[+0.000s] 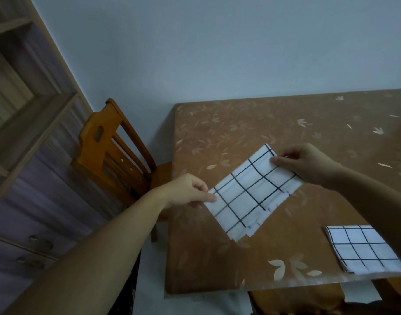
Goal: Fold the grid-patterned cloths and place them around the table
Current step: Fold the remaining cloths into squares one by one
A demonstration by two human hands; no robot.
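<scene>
A folded white cloth with a black grid is held just above the brown leaf-patterned table, near its left side. My left hand pinches the cloth's near-left corner between thumb and fingers. My right hand pinches its far-right corner. The cloth hangs stretched between them, with its layered edges toward me. A second folded grid cloth lies flat on the table near the front right edge, partly behind my right forearm.
A wooden chair stands tucked at the table's left end. A wooden shelf unit with drawers fills the left wall. Another chair seat shows under the table's front edge. A plain wall runs behind the table.
</scene>
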